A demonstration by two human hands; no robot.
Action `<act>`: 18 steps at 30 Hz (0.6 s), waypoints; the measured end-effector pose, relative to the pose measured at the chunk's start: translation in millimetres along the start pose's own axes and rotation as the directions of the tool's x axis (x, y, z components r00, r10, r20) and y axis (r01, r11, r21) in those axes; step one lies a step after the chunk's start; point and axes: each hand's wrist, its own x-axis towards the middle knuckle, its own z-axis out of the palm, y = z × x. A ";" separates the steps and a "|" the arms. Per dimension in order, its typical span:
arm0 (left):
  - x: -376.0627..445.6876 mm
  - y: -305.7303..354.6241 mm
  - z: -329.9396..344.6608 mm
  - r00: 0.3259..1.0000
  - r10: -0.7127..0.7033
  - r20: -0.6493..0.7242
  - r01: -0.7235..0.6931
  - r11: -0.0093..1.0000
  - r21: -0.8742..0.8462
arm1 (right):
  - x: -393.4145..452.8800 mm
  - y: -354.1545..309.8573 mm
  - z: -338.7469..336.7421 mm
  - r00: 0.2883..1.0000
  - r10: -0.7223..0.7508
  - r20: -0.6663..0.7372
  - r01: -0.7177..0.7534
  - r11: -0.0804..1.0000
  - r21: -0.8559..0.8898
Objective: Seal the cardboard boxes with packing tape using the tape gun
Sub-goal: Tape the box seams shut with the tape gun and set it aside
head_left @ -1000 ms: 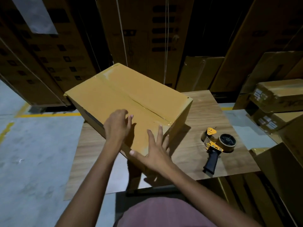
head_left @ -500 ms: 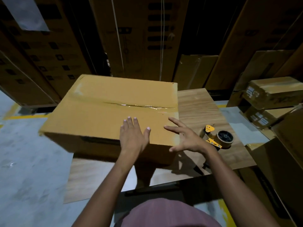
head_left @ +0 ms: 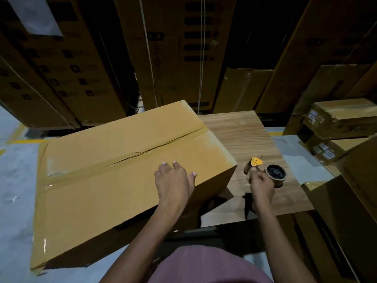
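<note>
R hand (head_left: 261,185) fingers curled on tape gun (head_left: 265,172), on table (head_left: 240,135) just right of box (head_left: 126,170). Seam runs left-right. L hand (head_left: 173,180) flat on lid, fingers relaxed.

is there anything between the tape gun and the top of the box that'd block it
Nothing visible does. The right hand already grips the tape gun on the table beside the box; only the left hand rests on its top.

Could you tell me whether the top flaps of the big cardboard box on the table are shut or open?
Shut. The box has both top flaps lying flat, with glossy tape along the centre seam.
</note>
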 end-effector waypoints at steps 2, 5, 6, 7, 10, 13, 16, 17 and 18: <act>-1.6 1.6 2.0 0.999 0.038 -0.034 -0.041 0.995 -0.090 | 0.5 31.7 -0.2 0.982 0.108 -0.158 -0.152 0.941 -0.304; -7.3 15.1 6.1 0.975 0.161 -0.154 -0.194 0.952 -0.237 | 15.9 63.0 -1.1 0.974 0.200 -0.108 -0.227 0.892 -0.392; -9.4 22.5 7.7 0.953 0.197 -0.230 -0.265 0.909 -0.322 | 26.0 72.1 -0.9 0.966 0.245 -0.083 -0.259 0.911 -0.322; -11.5 30.5 10.6 0.921 0.210 -0.329 -0.340 0.847 -0.409 | 35.1 79.0 -1.2 0.947 0.316 -0.059 -0.321 0.923 -0.212; -18.0 53.3 14.7 0.815 0.180 -0.551 -0.506 0.685 -0.524 | 58.9 85.8 -5.5 0.861 0.480 0.166 -0.504 0.849 0.159; -23.5 67.3 7.5 0.825 0.113 -0.554 -0.502 0.598 -0.625 | 45.0 47.6 -15.0 0.735 0.493 0.466 -0.662 0.670 0.336; -18.0 67.8 2.5 0.882 0.003 -0.471 -0.404 0.521 -0.752 | 33.6 15.4 -26.1 0.661 0.390 0.641 -0.738 0.493 0.461; -14.4 66.3 0.6 0.907 -0.029 -0.419 -0.354 0.487 -0.799 | 27.6 7.9 -30.1 0.643 0.363 0.674 -0.756 0.445 0.481; -9.7 64.3 -1.5 0.932 -0.052 -0.358 -0.299 0.445 -0.844 | 20.0 1.6 -33.7 0.622 0.332 0.709 -0.772 0.415 0.482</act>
